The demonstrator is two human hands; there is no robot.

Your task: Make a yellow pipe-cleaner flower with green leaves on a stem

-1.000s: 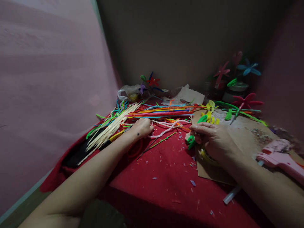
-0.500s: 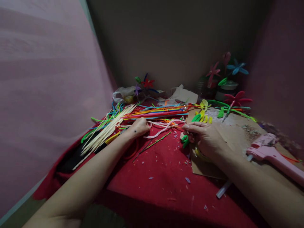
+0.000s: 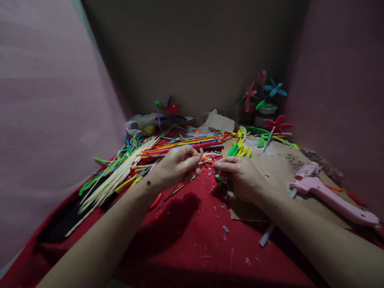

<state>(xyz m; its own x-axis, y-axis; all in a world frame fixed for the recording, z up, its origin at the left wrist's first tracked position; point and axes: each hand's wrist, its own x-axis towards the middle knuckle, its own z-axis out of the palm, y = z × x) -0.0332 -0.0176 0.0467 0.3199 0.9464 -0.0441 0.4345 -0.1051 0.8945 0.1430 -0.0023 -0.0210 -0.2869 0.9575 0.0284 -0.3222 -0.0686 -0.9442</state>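
My left hand (image 3: 181, 162) is closed above the red cloth (image 3: 186, 224), thumb and forefinger pinched on a short pale pink pipe cleaner (image 3: 201, 151) that pokes up past the fingertips. Just to its right, my right hand (image 3: 237, 170) is also pinched shut, at the left edge of the cardboard (image 3: 249, 210). A thin pale strand shows at its fingertips, too small to make out clearly. The two hands face each other with a small gap between them. Green pipe cleaner loops (image 3: 233, 150) and yellow ones (image 3: 241, 147) lie just beyond my right hand.
Wooden skewers (image 3: 120, 180) and coloured pipe cleaners (image 3: 186, 145) lie left and centre. A pink glue gun (image 3: 333, 196) rests on the right, its glue stick (image 3: 267, 235) pointing toward me. Pipe cleaner flowers (image 3: 275, 89) stand in jars at the back. Scraps dot the cloth.
My left hand has risen from among the pipe cleaners and moved toward my right hand, now with the pale pink piece showing in its pinch. The view has shifted slightly.
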